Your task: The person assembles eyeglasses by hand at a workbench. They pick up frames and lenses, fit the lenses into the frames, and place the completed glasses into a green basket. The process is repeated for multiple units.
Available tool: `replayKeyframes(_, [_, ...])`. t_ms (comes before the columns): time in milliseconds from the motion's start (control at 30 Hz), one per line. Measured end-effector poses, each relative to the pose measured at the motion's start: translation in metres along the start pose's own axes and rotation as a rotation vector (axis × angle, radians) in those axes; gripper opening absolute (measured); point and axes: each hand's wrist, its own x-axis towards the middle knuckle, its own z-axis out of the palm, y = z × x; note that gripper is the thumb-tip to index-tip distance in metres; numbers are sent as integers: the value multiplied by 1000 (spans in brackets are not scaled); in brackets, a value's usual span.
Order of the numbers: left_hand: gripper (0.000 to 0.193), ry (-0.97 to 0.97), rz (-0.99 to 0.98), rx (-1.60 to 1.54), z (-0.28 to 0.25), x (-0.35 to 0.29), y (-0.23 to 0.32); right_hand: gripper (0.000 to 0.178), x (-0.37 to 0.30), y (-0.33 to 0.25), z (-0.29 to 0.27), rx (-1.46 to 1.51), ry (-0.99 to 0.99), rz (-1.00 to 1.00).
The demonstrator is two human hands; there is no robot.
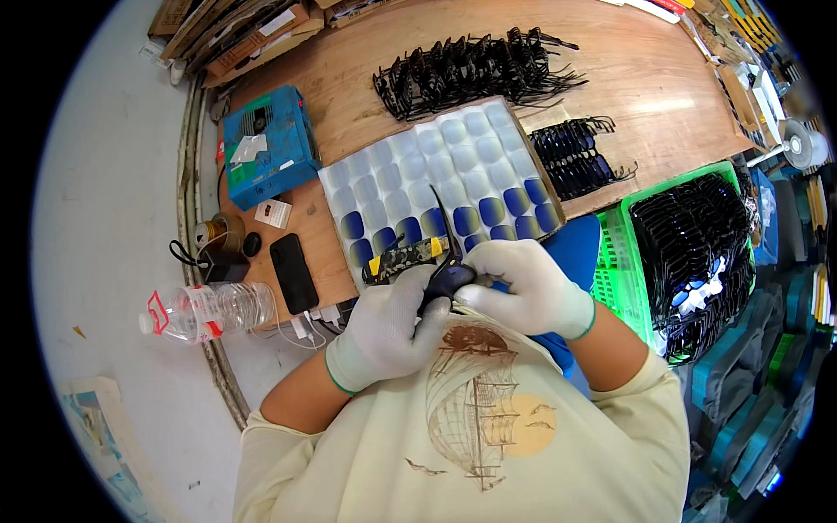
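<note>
Left hand [392, 321] and right hand [527, 286], both in white gloves with green cuffs, have a dark sunglasses frame [449, 281] pinched between them, right at the chest, one long temple arm poking straight up! Just above the left hand lies a yellow-and-dark patterned item [405, 260], over the near side of the shallow lens box [542, 174], where rows of pale lenses [433, 141] give way to blue ones [516, 202] toward the person

And what a busy wooden worktop [628, 70] this is: a big heap of black frames [471, 74] beyond the box, a smaller row of dark glasses [575, 157] to its right. Over on the left, a blue box [270, 144], a tape roll [209, 234], a black phone [294, 273], white charging plugs [305, 326] near the edge and a clear plastic bottle [244, 305] on its side

Out to the right, a bright green basket [610, 292] is packed with black glasses [689, 227], a small white fan [799, 144] beyond it. Flattened cardboard [253, 48] stacks up at the far left, above pale grey floor [113, 200]
</note>
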Motion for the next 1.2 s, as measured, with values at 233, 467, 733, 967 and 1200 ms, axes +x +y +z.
replayKeyframes(233, [31,51,92,182,-9,-1,-15,22,15,40,38,237,42,4])
replayKeyframes(467, [29,-15,62,254,-29,0,-23,21,36,45,46,148,-11,-17])
replayKeyframes(733, [18,-433,54,302,-64,13,-19,38,52,26,41,-264,92,-529])
replayKeyframes(967, [43,63,-427,657,-44,33,-161,10,24,18,28,-163,200,-489])
replayKeyframes(1200, [64,51,-671,649,-22,40,-175,64,-4,33,48,60,312,-238])
